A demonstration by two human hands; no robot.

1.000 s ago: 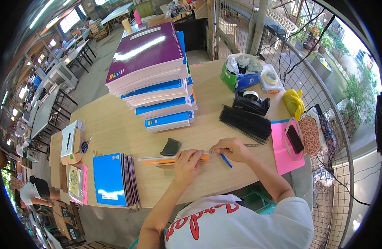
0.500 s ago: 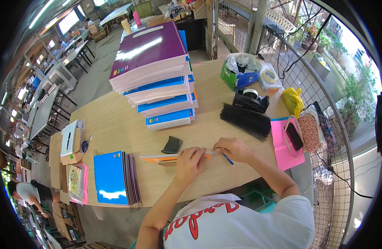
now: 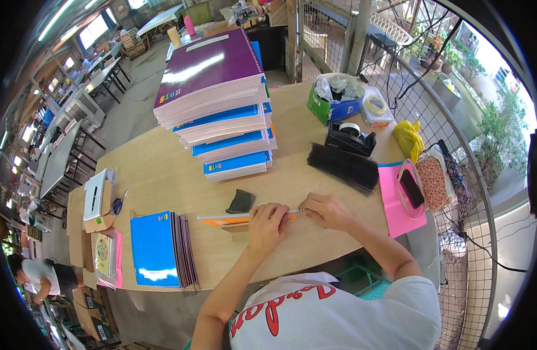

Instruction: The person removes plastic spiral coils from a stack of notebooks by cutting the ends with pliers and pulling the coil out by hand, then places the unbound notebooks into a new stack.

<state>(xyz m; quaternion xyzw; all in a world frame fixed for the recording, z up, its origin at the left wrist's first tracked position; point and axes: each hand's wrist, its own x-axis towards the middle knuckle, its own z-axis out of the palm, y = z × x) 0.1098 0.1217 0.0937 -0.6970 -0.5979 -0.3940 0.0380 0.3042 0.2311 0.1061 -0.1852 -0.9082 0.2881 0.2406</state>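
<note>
My left hand (image 3: 267,226) is closed over an orange-covered notebook (image 3: 224,220), which stands on its edge with its pages' edge upward. At the notebook's right end, the fingers of my right hand (image 3: 324,211) are pinched together, close to my left fingertips. A bit of thin wire seems to show at those right fingertips, but what they hold is too small to make out. Beneath the notebook a small piece of brown card (image 3: 240,237) shows. Just behind it lies a dark grey curved block (image 3: 240,201).
Tall stacks of unbound books (image 3: 213,76) stand behind. Left are blue spiral notebooks (image 3: 154,248), scissors (image 3: 120,201) and a cardboard box (image 3: 77,227). Right are black wire coils (image 3: 343,168), a tape dispenser (image 3: 351,139), a green-blue box (image 3: 336,105), and a phone (image 3: 412,189) on pink paper (image 3: 396,210).
My right hand has turned and shifted slightly; the blue pen-like thing that showed under it is out of sight. My left hand and the notebook stay nearly still.
</note>
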